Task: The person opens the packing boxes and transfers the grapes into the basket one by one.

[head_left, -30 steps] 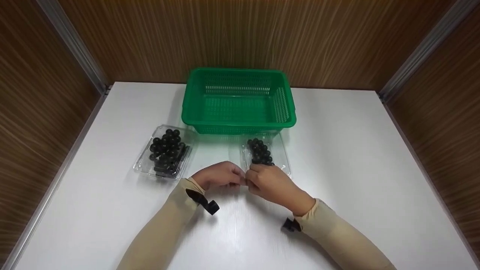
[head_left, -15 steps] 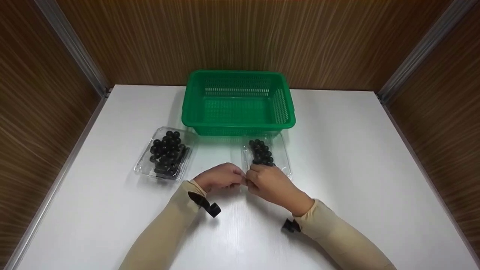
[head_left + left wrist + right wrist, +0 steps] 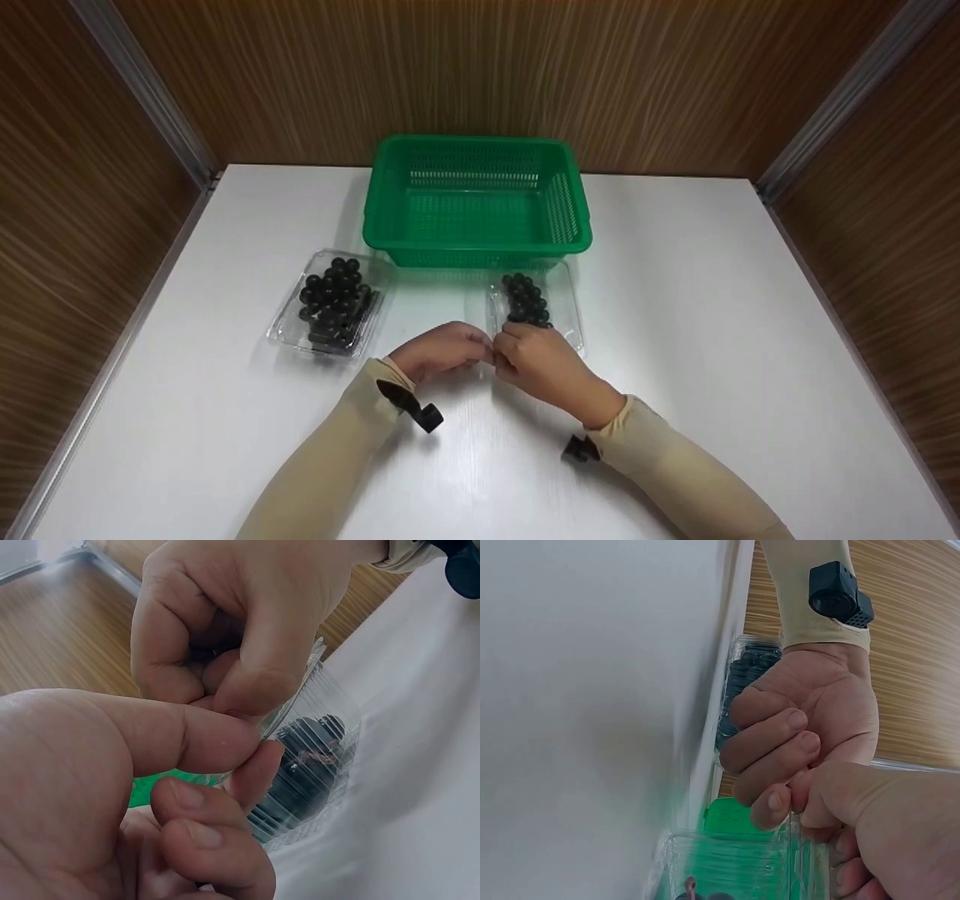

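A clear plastic clamshell box (image 3: 564,300) with dark grapes (image 3: 525,298) lies in front of the basket in the head view. My left hand (image 3: 446,351) pinches the box's near left corner edge between thumb and forefinger; the other fingers are curled, as the left wrist view shows. Right beside it, my right hand (image 3: 547,371) also pinches the edge with bent fingers, its fingertips against the left hand's. It hides the near part of the box. In the left wrist view, the ribbed wall of the box (image 3: 330,694) stands beyond the fingers.
A second clear box (image 3: 285,330) of dark grapes sits to the left. Behind both boxes stands a green plastic basket (image 3: 476,247) with no contents visible. Wood-grain panels (image 3: 480,75) enclose the back and sides of the white table (image 3: 712,315).
The box at my hands has shifted slightly to the right and away from me. Both hands keep their pinch, with small finger movements. The other box and the basket stay put.
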Available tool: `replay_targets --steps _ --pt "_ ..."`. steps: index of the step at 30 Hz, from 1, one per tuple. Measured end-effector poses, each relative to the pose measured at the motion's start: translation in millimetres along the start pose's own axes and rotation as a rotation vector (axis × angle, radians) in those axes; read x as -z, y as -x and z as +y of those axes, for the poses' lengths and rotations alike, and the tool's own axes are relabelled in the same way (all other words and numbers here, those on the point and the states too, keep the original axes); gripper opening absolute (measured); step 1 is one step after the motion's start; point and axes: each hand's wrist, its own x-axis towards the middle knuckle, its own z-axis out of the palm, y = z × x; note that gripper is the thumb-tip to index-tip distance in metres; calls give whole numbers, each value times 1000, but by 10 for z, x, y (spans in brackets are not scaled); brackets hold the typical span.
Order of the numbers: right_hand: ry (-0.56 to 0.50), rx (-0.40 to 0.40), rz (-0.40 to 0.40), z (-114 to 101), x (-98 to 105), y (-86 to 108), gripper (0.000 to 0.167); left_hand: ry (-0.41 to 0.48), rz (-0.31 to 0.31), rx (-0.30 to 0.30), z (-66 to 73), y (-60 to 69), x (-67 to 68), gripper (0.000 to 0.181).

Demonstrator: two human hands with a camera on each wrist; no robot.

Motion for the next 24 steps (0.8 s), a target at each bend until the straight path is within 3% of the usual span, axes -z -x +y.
replay_targets --steps 14,20,24 --pt "27 11 24 35 2 2 16 42 18 10 1 -31 -51 9" --pt "0 7 93 47 78 -4 15 70 28 10 2 -61 -120 10" --pt "8 -6 34 27 125 -13 16 34 3 10 7 -44 -108 9"
